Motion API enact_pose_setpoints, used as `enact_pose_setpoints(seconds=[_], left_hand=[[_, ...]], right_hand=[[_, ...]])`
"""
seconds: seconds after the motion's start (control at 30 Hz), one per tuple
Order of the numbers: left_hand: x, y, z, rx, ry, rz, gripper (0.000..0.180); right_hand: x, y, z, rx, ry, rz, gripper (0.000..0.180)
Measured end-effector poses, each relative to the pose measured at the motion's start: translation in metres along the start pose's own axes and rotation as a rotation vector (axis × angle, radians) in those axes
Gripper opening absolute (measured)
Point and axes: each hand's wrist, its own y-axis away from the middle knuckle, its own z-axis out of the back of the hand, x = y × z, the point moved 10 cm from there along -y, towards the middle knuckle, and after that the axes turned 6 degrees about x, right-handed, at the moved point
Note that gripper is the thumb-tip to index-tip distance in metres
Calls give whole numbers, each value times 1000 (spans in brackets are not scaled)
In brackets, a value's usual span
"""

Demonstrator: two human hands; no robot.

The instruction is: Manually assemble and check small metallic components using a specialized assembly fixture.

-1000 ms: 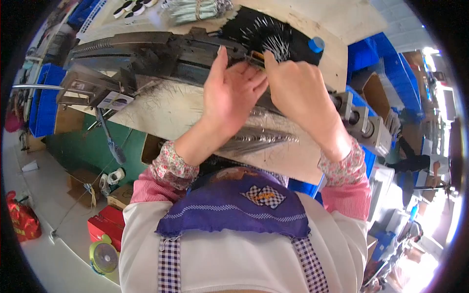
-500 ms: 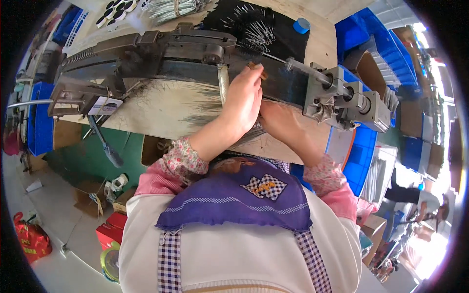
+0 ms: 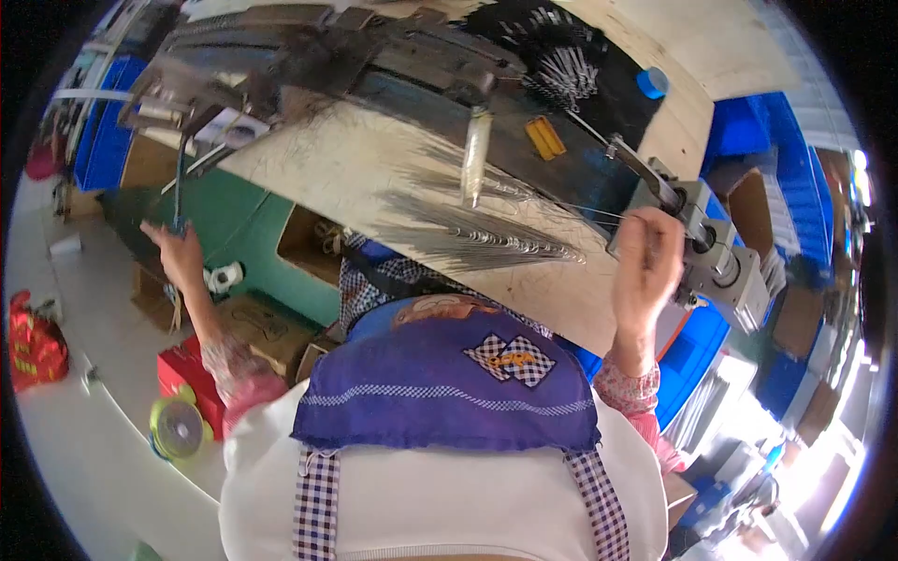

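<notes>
My left hand (image 3: 176, 254) is at the lower end of a lever (image 3: 180, 192) hanging from the machine (image 3: 201, 103); its fingers are around the grip, which they mostly hide, and one finger points outward. My right hand (image 3: 647, 266) is closed beside the metal clamp unit (image 3: 716, 245) at the bench's right end. A thin metal wire (image 3: 594, 208) runs left from its pinched fingertips. Between my hands, a fanned pile of thin wires (image 3: 496, 241) lies on the wooden bench (image 3: 327, 159). A small yellow-brown block (image 3: 545, 137) rests on the dark metal plate beyond the wires.
A tape-wrapped handle (image 3: 475, 154) juts from the machine over the wires. Looped wire pieces (image 3: 568, 75) lie on black cloth, near a blue round roll (image 3: 652, 82). Blue bins (image 3: 781, 150) stand at the right. A small green fan (image 3: 180, 428) stands at lower left.
My hands have parted from the middle of the bench. The left went far left to the lever, the right toward the clamp unit. The yellow-brown block now lies uncovered. The whole view has shifted.
</notes>
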Motion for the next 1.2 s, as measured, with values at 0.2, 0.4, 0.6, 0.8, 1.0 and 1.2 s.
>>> enact_pose_setpoints(seconds=[0.2, 0.4, 0.6, 0.8, 1.0, 1.2], left_hand=[[-61, 48, -37, 220, 330, -72, 82], [-285, 238, 76, 614, 1025, -1193, 58], [-314, 222, 47, 1039, 1084, -1090, 29], [-335, 262, -9, 1268, 1447, -744, 23], [-352, 302, -8, 1762, 1653, -110, 20], [-345, 237, 52, 2224, 2008, 147, 20]], right_hand=[[-18, 9, 33, -165, -286, -70, 8], [52, -18, -24, 96, -306, 105, 5], [82, -58, -18, 72, 81, 97, 14], [61, -80, -35, 307, 425, 339, 15], [63, -69, -48, 334, 527, 512, 39], [72, -71, -64, 309, 570, 571, 26]])
